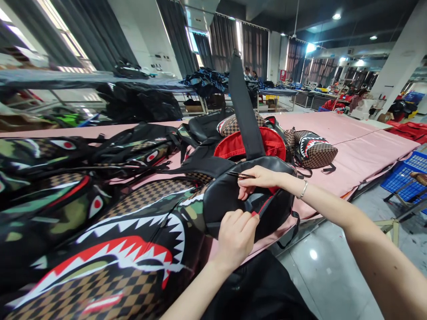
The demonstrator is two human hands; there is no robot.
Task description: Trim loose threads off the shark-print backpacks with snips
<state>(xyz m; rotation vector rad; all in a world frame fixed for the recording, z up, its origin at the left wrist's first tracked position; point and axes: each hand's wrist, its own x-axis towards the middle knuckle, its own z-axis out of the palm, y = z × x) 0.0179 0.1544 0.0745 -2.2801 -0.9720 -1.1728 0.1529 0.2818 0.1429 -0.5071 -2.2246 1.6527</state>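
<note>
A black backpack (216, 200) with a red lining (230, 144) lies in front of me, its back panel facing up and one wide black strap (245, 102) standing upright. My left hand (237, 238) is closed on the edge of the black panel, by a red-trimmed seam. Just above it, my right hand (256, 180) is closed around a slim dark tool (235, 174) that looks like thread snips, its tip pointing left over the panel. The right fingers curl close to the panel; whether they touch it I cannot tell.
Shark-mouth backpacks (133, 249) in checks and camouflage cover the left side of the pink table (360, 138). A checkered shark-mouth piece (318, 149) lies farther back. Blue crates (405, 171) stand on the right, beyond the table edge. Other worktables and people are in the background.
</note>
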